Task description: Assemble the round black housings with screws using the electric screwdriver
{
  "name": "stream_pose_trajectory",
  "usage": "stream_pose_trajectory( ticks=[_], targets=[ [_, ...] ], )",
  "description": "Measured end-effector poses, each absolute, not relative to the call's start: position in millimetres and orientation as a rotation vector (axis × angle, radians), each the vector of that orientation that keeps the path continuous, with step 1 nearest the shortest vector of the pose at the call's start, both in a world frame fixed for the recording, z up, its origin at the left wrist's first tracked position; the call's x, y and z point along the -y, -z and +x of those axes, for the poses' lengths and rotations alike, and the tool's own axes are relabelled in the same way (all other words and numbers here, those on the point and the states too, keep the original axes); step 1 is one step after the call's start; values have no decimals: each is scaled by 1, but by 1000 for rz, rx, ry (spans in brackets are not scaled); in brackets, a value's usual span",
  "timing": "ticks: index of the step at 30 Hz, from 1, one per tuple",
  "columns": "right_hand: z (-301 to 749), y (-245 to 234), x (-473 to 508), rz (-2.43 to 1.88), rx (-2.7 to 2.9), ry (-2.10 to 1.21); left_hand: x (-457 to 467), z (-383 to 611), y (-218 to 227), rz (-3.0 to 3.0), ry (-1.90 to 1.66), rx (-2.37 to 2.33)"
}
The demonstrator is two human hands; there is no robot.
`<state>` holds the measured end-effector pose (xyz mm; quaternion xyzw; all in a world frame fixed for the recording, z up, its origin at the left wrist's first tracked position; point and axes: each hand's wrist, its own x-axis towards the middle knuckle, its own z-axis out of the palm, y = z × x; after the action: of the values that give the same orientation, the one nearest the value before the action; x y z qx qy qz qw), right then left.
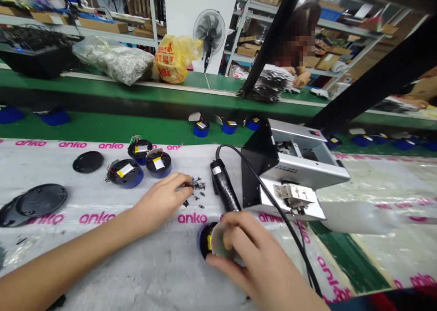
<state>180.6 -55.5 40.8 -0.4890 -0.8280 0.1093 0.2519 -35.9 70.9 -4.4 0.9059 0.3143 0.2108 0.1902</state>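
My left hand [164, 197] reaches to a scatter of small black pieces [199, 183] on the printed white sheet. Its thumb and fingers are closed at the edge of the pile; what lies between them is hidden. Closer to me, my right hand [252, 252] grips a pale round disc [218, 239] at a round blue-and-black housing [204, 242], with a bit of yellow tape showing inside. Three similar open housings with silver battery packs stand left of the pile, one of them in front [125, 172]. A black taped hand tool [225, 186] with a cable lies beyond my right hand.
A grey metal machine [300, 160] stands at right, a black cable looping before it. Black round lids [43, 199] lie at left. More blue housings [201, 128] line the green belt behind. A yellow bag [174, 60] sits on the ledge; a person works beyond.
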Motion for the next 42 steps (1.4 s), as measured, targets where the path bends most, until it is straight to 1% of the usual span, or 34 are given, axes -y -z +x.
stream_pose_trajectory(
  ticks=[2,4,9,12,17,20,25,36,42],
  targets=[
    [179,-40,58,-1357,2225,-339,-68,-34,0,2512,-649,-843],
    [178,-38,61,-1377,2164,-396,-65,-32,-6,2352,-684,-832],
    [172,-35,61,-1371,2014,-444,-61,-29,-19,1526,-597,-774],
    [170,-35,57,-1345,1992,-393,-62,-31,-21,1320,-574,-686],
    [167,-32,55,-1266,1975,-328,-63,-33,-22,1224,-515,-594],
    [163,-29,58,-1268,1972,-232,-61,-33,-24,1280,-495,-596],
    [154,-22,63,-1287,1811,-104,-56,-31,-27,1371,-447,-565],
    [149,-18,60,-1247,1810,-94,-52,-30,-27,1480,-452,-564],
    [150,-17,59,-1243,1858,-80,-47,-29,-25,1441,-481,-632]
  ],
)
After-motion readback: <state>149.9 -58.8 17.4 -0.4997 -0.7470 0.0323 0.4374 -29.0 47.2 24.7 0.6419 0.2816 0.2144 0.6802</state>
